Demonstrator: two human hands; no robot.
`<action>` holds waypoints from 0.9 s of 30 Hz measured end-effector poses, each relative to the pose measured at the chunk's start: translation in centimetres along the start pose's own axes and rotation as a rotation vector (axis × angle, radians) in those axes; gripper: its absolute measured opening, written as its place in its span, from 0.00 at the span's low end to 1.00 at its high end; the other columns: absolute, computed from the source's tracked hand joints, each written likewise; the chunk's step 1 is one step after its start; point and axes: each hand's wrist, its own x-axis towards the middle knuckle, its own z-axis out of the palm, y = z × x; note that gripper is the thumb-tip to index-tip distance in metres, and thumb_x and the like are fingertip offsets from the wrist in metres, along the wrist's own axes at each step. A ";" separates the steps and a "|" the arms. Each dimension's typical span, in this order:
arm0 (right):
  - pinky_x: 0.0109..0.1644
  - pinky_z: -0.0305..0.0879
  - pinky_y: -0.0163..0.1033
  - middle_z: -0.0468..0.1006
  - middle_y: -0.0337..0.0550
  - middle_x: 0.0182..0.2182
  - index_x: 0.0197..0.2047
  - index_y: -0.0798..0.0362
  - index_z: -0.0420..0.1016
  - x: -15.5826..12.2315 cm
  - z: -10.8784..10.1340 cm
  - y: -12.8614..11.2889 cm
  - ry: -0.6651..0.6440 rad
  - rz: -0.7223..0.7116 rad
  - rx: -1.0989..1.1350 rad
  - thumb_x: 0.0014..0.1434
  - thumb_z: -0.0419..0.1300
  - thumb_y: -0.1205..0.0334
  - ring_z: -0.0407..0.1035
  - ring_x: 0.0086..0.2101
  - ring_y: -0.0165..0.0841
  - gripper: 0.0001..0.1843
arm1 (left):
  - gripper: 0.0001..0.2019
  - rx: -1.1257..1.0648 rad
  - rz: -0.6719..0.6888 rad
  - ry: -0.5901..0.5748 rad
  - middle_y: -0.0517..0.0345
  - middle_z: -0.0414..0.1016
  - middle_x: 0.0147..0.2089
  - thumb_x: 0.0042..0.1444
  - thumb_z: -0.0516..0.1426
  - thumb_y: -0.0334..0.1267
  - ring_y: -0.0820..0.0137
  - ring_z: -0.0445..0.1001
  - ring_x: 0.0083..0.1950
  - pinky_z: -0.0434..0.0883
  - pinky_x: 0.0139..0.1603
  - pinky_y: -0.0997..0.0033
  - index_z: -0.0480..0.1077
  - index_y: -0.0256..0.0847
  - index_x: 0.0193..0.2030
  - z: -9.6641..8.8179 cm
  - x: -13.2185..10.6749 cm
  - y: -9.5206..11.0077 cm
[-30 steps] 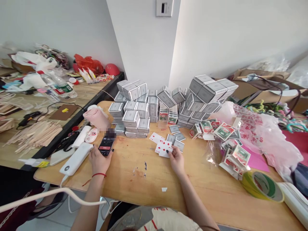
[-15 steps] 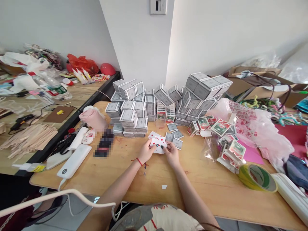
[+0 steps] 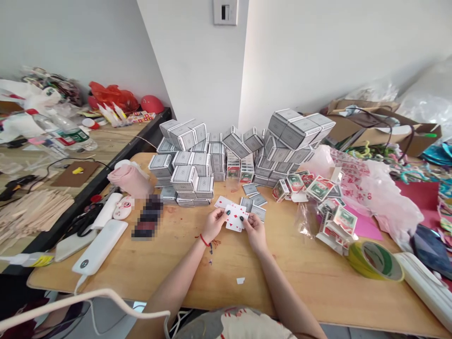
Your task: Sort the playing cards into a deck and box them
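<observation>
Both hands pinch a few white playing cards (image 3: 235,222) with red diamond pips, face up and crossed over each other. My left hand (image 3: 213,227) grips them on the left, thumb on top; a red cord circles that wrist. My right hand (image 3: 255,233) has its thumb on the right end of the cards. Another face-up playing card (image 3: 221,201) shows just beyond my left fingers. Several grey-backed cards (image 3: 251,190) lie face down past my right hand. Behind them stand piles of bundled grey-backed decks (image 3: 189,176).
Red-and-green card boxes (image 3: 319,187) lie at the right by a pink plastic bag (image 3: 367,186) and a yellow tape roll (image 3: 375,260). A white power bank (image 3: 100,247) and rolled pink cloth (image 3: 130,179) sit left. A paper scrap (image 3: 240,280) lies near the front.
The held cards have shifted from lying more overlapped to a plainer cross, one upright and one sideways. Both hands still hold them. The whole view has moved slightly.
</observation>
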 end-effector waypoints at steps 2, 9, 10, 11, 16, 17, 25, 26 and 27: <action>0.28 0.66 0.38 0.77 0.41 0.28 0.38 0.51 0.64 0.0 0.0 0.0 0.000 -0.002 -0.002 0.48 0.60 0.48 0.70 0.26 0.34 0.19 | 0.15 -0.015 -0.001 -0.008 0.54 0.72 0.32 0.49 0.56 0.47 0.72 0.69 0.31 0.68 0.31 0.74 0.68 0.34 0.35 0.0 0.0 0.0; 0.26 0.64 0.36 0.73 0.37 0.24 0.53 0.51 0.59 -0.2 -0.1 -0.5 -0.034 -0.010 -0.014 0.49 0.59 0.52 0.67 0.23 0.31 0.29 | 0.18 -0.035 0.017 -0.025 0.48 0.74 0.40 0.50 0.56 0.43 0.68 0.72 0.38 0.70 0.37 0.71 0.67 0.34 0.46 0.0 0.0 -0.4; 0.26 0.64 0.35 0.72 0.36 0.24 0.54 0.50 0.59 -0.2 -0.2 -0.5 -0.039 -0.016 -0.026 0.49 0.59 0.52 0.66 0.23 0.30 0.30 | 0.19 -0.024 0.021 -0.026 0.48 0.74 0.41 0.50 0.56 0.43 0.68 0.72 0.39 0.70 0.37 0.70 0.68 0.35 0.46 0.0 0.1 -0.5; 0.25 0.63 0.35 0.72 0.36 0.24 0.54 0.50 0.59 -0.2 -0.2 -0.5 -0.048 -0.020 -0.035 0.49 0.59 0.53 0.66 0.23 0.30 0.29 | 0.19 -0.017 0.026 -0.029 0.47 0.74 0.42 0.50 0.55 0.43 0.67 0.72 0.41 0.71 0.39 0.69 0.68 0.35 0.47 -0.1 0.1 -0.6; 0.24 0.61 0.33 0.73 0.37 0.27 0.49 0.50 0.62 -0.1 -0.3 -0.2 -0.046 -0.019 -0.065 0.49 0.59 0.53 0.65 0.23 0.29 0.24 | 0.20 0.012 0.049 -0.062 0.46 0.73 0.46 0.51 0.55 0.43 0.64 0.71 0.45 0.70 0.43 0.65 0.68 0.35 0.49 -0.3 0.2 -0.8; 0.25 0.62 0.33 0.73 0.38 0.29 0.48 0.50 0.63 -0.1 -0.3 -0.1 -0.038 -0.024 -0.073 0.49 0.59 0.53 0.66 0.24 0.30 0.23 | 0.20 0.018 0.049 -0.067 0.46 0.73 0.47 0.51 0.55 0.43 0.64 0.71 0.45 0.70 0.43 0.65 0.69 0.35 0.49 -0.3 0.2 -0.8; 0.26 0.64 0.35 0.73 0.39 0.27 0.37 0.51 0.63 0.2 -0.5 0.3 -0.050 -0.017 -0.082 0.48 0.60 0.51 0.67 0.25 0.31 0.17 | 0.21 0.020 0.039 -0.048 0.47 0.72 0.49 0.51 0.54 0.43 0.65 0.71 0.45 0.70 0.42 0.66 0.68 0.36 0.50 -0.1 0.0 -0.5; 0.25 0.63 0.34 0.72 0.38 0.26 0.35 0.51 0.62 0.2 -0.5 0.5 -0.037 -0.007 -0.067 0.48 0.60 0.51 0.66 0.24 0.30 0.16 | 0.20 0.019 0.041 -0.019 0.47 0.72 0.49 0.52 0.54 0.44 0.65 0.71 0.45 0.70 0.42 0.67 0.68 0.37 0.50 0.0 0.0 -0.4; 0.24 0.63 0.34 0.71 0.37 0.25 0.34 0.51 0.61 0.3 -0.6 0.6 -0.019 0.000 -0.052 0.48 0.60 0.50 0.66 0.23 0.30 0.16 | 0.20 0.014 0.048 0.011 0.48 0.72 0.49 0.52 0.54 0.44 0.66 0.71 0.45 0.69 0.42 0.68 0.68 0.37 0.49 0.0 0.1 -0.3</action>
